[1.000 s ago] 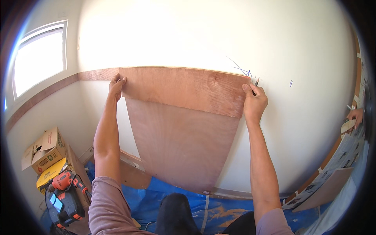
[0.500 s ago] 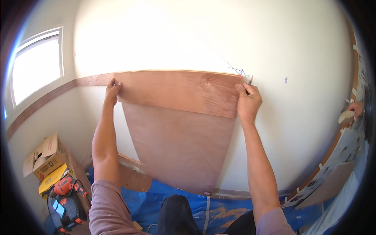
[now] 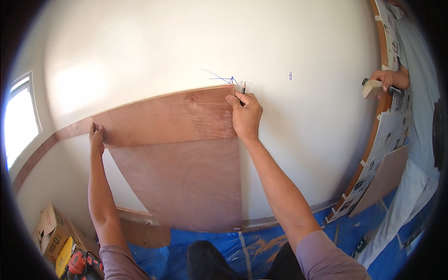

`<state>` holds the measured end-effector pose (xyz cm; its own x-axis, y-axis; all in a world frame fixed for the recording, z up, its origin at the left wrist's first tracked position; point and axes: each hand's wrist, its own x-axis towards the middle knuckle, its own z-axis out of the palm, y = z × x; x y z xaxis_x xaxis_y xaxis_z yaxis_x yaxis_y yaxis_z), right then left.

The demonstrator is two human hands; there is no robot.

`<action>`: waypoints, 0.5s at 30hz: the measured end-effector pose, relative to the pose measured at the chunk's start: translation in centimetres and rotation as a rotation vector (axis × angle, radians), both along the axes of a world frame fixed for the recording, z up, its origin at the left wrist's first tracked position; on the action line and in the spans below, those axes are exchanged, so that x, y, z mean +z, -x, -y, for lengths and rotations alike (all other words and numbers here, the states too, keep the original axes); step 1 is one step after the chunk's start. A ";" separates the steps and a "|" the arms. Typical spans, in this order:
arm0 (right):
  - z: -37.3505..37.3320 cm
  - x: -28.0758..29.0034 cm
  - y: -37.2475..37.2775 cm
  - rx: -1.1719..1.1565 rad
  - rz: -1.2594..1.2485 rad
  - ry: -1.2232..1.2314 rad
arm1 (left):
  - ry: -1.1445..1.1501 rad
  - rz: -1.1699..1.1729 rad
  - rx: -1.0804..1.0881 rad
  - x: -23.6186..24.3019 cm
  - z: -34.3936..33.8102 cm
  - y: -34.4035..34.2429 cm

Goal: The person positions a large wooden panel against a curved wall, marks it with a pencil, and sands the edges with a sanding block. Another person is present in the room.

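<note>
A reddish-brown plywood strip (image 3: 163,117) lies lengthwise against the white wall, its top edge sloping up to the right. My left hand (image 3: 96,138) grips its left end, where it meets a narrower wooden band (image 3: 74,129) running toward the corner. At the other end, my right hand (image 3: 248,116) is closed around a dark pencil (image 3: 242,94), point up, with the thumb by the strip's right edge. Below hangs or leans a larger plywood sheet (image 3: 182,182); the strip covers its top. Blue pen marks (image 3: 232,80) cross on the wall just above the right end.
On the right stands a co-worker, whose hand (image 3: 386,80) holds a pale block and something dark. Beside them is a paper-covered panel with a wooden edge (image 3: 368,156). Blue sheeting (image 3: 205,239) covers the floor. Cardboard boxes (image 3: 52,233) and a red power tool (image 3: 79,262) sit lower left.
The view has turned right, so the wall, strip and both hands appear further left. More of the co-worker shows. Both my hands keep their hold.
</note>
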<state>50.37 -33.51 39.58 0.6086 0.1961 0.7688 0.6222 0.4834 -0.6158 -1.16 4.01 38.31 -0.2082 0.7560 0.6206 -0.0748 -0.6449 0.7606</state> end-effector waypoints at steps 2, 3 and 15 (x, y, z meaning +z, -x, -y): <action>0.0 0.0 0.0 -0.001 -0.007 -0.004 | -0.003 -0.011 0.002 0.0 0.0 0.1; 0.0 0.0 0.0 0.001 -0.007 -0.014 | -0.013 -0.014 -0.038 0.0 0.0 0.2; 0.1 -0.1 -0.1 0.013 0.002 -0.014 | -0.030 0.023 -0.044 -0.6 -0.8 0.3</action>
